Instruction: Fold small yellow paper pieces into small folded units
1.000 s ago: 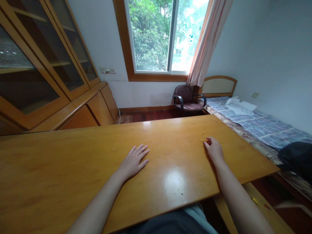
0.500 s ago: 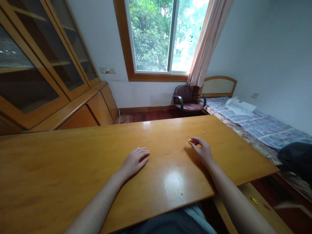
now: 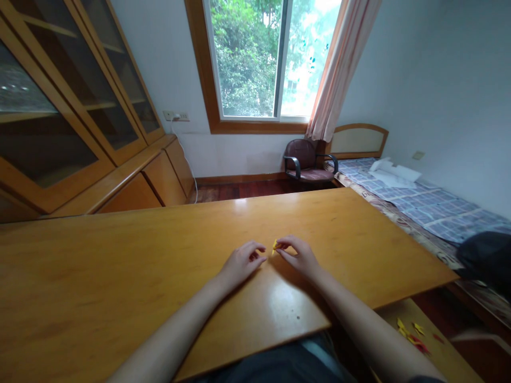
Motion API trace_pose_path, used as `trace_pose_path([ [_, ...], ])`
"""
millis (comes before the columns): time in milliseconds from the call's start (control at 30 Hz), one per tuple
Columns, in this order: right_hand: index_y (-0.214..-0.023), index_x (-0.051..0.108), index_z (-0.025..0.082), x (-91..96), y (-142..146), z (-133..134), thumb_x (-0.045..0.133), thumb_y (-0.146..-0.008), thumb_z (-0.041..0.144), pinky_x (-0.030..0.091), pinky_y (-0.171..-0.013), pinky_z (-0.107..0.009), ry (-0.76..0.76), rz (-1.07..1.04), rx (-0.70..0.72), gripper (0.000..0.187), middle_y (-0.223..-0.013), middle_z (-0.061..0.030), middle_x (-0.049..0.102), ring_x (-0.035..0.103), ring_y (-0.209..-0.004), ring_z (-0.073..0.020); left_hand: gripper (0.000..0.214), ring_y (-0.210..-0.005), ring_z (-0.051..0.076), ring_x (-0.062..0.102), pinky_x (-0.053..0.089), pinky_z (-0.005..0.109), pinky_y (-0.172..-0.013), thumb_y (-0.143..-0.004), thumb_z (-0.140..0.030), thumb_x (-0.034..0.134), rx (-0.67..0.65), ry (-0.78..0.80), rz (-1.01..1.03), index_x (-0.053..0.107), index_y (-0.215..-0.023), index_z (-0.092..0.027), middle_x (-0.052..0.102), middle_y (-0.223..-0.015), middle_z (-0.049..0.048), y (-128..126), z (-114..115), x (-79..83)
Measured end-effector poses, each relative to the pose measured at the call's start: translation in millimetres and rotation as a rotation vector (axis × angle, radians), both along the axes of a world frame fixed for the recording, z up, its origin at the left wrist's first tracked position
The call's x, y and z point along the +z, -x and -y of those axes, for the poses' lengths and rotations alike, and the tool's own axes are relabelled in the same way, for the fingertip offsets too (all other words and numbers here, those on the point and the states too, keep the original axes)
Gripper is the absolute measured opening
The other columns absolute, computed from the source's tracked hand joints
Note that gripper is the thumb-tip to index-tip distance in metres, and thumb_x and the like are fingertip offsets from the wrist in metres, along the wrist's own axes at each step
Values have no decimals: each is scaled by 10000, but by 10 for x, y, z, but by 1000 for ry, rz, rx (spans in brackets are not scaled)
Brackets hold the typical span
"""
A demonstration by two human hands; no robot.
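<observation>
My right hand (image 3: 296, 254) pinches a small yellow piece (image 3: 275, 246) between thumb and fingertips, just above the wooden table (image 3: 120, 266). Its exact kind is too small to make out. Close by on the left, my left hand (image 3: 244, 261) has its thumb and fingers curved with a gap between them, holding nothing. Its fingertips point at the yellow piece but stay apart from it.
Several yellow and red pieces (image 3: 411, 335) lie on a lower wooden surface (image 3: 443, 361) at bottom right. Beyond the table stand an armchair (image 3: 305, 162) and a bed (image 3: 431, 202) with a dark bag (image 3: 487, 260). A glass-door cabinet (image 3: 91, 106) lines the left wall.
My right hand has moved left with the yellow piece. My left hand has shifted right toward it, its fingers now curved. More pieces on the lower surface show past my right forearm.
</observation>
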State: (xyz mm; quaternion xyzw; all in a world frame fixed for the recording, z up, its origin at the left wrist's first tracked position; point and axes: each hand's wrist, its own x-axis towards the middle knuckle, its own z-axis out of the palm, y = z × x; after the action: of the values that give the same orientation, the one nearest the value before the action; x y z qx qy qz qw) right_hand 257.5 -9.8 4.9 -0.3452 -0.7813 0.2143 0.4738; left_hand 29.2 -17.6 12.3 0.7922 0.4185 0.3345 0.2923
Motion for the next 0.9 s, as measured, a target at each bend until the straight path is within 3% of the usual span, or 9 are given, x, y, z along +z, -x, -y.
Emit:
trace_pose_path([
  [200,-994,651,221,-13,87,69,614,-901,223,552,-750,-317,23,-12,18,99,-914,-52,682,646,-803,-177,123,-750,152,646,521,269,-709,-847,-270,609,79,63,139,649,-927,-185,690,-884,38,-167,-45,-9],
  [567,-1008,669,236,-26,119,128,584,-921,213,555,-806,-318,-42,27,73,124,-972,-68,671,651,-903,-185,189,-780,161,642,492,272,-744,-905,-307,551,24,11,152,690,-858,-189,702,-810,35,-155,-10,-82],
  [733,-990,682,227,37,124,173,579,-932,252,539,-883,-353,-4,26,87,120,-1035,-80,666,641,-969,-201,217,-784,164,651,497,273,-752,-910,-321,540,58,4,175,706,-846,-196,718,-824,35,-136,-22,-103],
  [900,-905,685,216,30,140,148,581,-936,268,546,-832,-343,52,-50,40,121,-945,-71,668,641,-908,-198,220,-787,171,666,508,280,-758,-906,-333,554,13,10,182,727,-874,-202,735,-836,41,-124,-28,-122],
])
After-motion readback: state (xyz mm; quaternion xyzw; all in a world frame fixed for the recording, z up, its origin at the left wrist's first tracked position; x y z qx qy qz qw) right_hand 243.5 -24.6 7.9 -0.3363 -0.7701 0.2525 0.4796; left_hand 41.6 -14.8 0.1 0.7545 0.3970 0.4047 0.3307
